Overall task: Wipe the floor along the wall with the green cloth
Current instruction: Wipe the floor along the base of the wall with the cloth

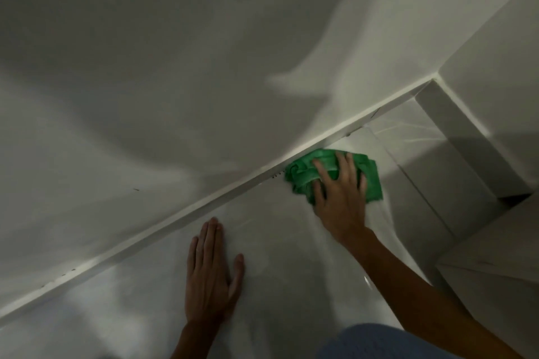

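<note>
A crumpled green cloth [303,173] lies on the pale glossy floor [277,242], right against the white baseboard [186,213] of the wall [175,67]. My right hand [339,195] presses down on the cloth with fingers spread, covering its middle. My left hand [210,274] rests flat on the floor to the left, fingers together and pointing toward the baseboard, holding nothing.
The baseboard runs diagonally from lower left to upper right and meets a second wall at a corner [434,81]. A white step or cabinet block [495,265] stands at the right. Small dark specks [277,174] sit by the baseboard left of the cloth. A blue-clad knee [379,342] shows at the bottom.
</note>
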